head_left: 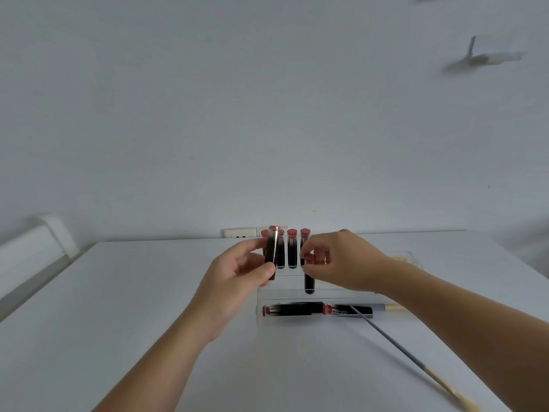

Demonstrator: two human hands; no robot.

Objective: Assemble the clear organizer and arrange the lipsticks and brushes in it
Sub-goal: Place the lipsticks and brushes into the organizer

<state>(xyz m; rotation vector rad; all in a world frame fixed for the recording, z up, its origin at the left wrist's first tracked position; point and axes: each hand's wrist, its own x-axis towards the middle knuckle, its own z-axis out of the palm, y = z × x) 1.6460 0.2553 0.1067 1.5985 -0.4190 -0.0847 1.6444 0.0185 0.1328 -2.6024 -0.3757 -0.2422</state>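
**Two lipsticks held over the clear organizer**

A black lipstick (272, 254) is gripped upright in the left hand (237, 281), above the left end of the clear organizer (297, 321). A second lipstick (309, 275) is pinched at its red top by the right hand (341, 263), its base lowered into the middle row. Three lipsticks (292, 248) are seen upright behind. Two lie in the front trough. Bare table (118, 307) is left open on the left; a brush (416, 361) lies diagonally to the right.
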